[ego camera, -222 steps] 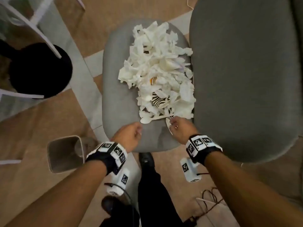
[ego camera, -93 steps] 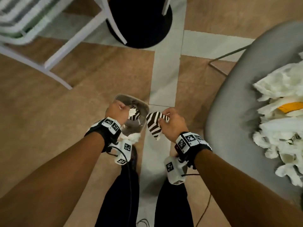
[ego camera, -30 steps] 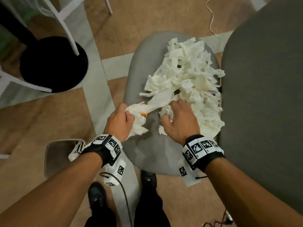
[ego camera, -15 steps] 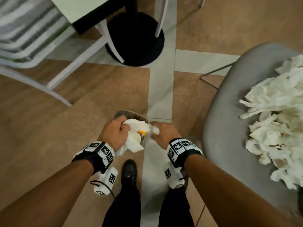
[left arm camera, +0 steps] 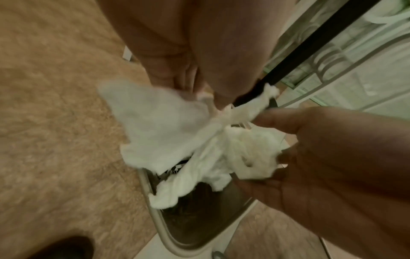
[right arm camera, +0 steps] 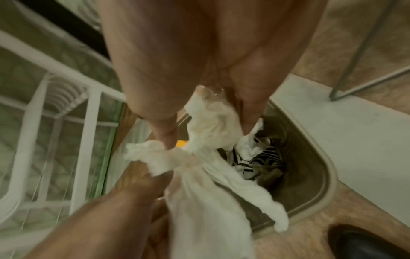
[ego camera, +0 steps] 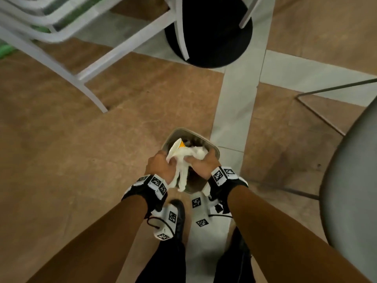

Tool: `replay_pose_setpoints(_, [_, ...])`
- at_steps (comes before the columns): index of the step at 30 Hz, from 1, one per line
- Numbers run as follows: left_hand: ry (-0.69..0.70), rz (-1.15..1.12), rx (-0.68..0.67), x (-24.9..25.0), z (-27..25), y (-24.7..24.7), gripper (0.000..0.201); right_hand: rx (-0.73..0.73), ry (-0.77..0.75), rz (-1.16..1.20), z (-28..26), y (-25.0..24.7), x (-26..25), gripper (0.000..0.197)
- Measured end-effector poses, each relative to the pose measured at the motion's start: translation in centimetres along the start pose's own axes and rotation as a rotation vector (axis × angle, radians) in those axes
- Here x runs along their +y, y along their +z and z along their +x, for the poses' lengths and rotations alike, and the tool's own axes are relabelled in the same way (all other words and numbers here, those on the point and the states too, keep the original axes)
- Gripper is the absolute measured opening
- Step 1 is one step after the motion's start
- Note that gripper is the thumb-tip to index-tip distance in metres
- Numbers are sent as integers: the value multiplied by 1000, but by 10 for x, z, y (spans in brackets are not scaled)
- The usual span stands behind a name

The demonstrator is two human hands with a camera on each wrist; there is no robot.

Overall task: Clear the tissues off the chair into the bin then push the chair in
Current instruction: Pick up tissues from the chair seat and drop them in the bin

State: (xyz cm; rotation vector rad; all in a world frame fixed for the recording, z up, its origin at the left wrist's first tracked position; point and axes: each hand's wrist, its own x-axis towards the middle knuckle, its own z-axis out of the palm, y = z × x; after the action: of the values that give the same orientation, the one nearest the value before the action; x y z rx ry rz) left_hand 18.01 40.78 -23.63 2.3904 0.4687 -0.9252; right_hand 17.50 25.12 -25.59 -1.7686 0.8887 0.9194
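Observation:
Both hands hold one bunch of white tissues (ego camera: pixel 184 160) right above the small grey bin (ego camera: pixel 214 149) on the floor. My left hand (ego camera: pixel 163 162) grips its left side and my right hand (ego camera: pixel 203 161) grips its right side. A tail of tissue (right arm camera: pixel 221 201) hangs down over the bin's rim (right arm camera: pixel 328 175). An orange scrap (ego camera: pixel 182 144) shows among the tissues. Striped paper (right arm camera: pixel 261 159) lies inside the bin. In the left wrist view the tissues (left arm camera: pixel 168 126) are pinched between my left fingers (left arm camera: pixel 184 77) and my right hand (left arm camera: pixel 321 157). The grey chair seat (ego camera: pixel 350 180) is at the right edge, its pile out of view.
A black round table base (ego camera: pixel 210 37) and white chair legs (ego camera: pixel 89 78) stand ahead on the brown floor. The grey chair's thin metal leg (ego camera: pixel 318 115) runs along the right. My black shoes (ego camera: pixel 179 211) are just behind the bin.
Both hands have moved forward with the tissues and are now over the bin's opening. The view has turned, so the pile on the chair is out of sight.

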Motion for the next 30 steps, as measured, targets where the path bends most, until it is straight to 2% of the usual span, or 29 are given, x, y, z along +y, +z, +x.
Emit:
replay_pose_setpoints(1, [-17, 16, -51, 3, 3, 5, 36, 2, 17, 64, 10, -2, 10, 108])
replay_pose_setpoints(3, [-35, 62, -123, 13, 4, 10, 37, 1, -6, 101, 27, -11, 28, 90])
replay_pose_setpoints(5, [-11, 120, -147, 26, 0, 11, 34, -4, -71, 83, 12, -29, 27, 67])
replay_pose_setpoints(7, [26, 153, -129, 42, -9, 8, 33, -28, -66, 70, -5, -49, 29, 46])
replay_pose_setpoints(10, [85, 197, -122, 67, -21, 3, 39, -47, -51, 93, -23, -77, 47, 32])
replay_pose_setpoints(14, [229, 251, -125, 121, -54, 1, 26, 27, -127, 96, -69, -130, 64, 20])
replay_pose_setpoints(18, [396, 252, -122, 188, -101, 16, 19, 105, -181, 135, -142, -200, 72, 16])
replay_pose_setpoints(19, [444, 237, -128, 209, -116, 28, 20, 138, -181, 162, -155, -223, 82, 15])
replay_pose_setpoints(20, [528, 272, -172, 255, -156, 69, 21, 213, -150, 220, -182, -276, 126, 13])
replay_pose_setpoints(22, [580, 260, -170, 268, -166, 73, 21, 263, -170, 191, -182, -289, 134, 15])
replay_pose_setpoints(23, [684, 297, -202, 292, -183, 101, 20, 308, -138, 253, -190, -319, 164, 22])
replay_pose_setpoints(25, [751, 356, -220, 295, -193, 111, 22, 291, -197, 218, -180, -326, 188, 27])
replay_pose_setpoints(27, [858, 416, -272, 301, -205, 131, 31, 338, -170, 157, -214, -340, 177, 22])
replay_pose_setpoints(30, [1033, 502, -326, 342, -255, 187, 47, 471, -98, 69, -249, -384, 221, 24])
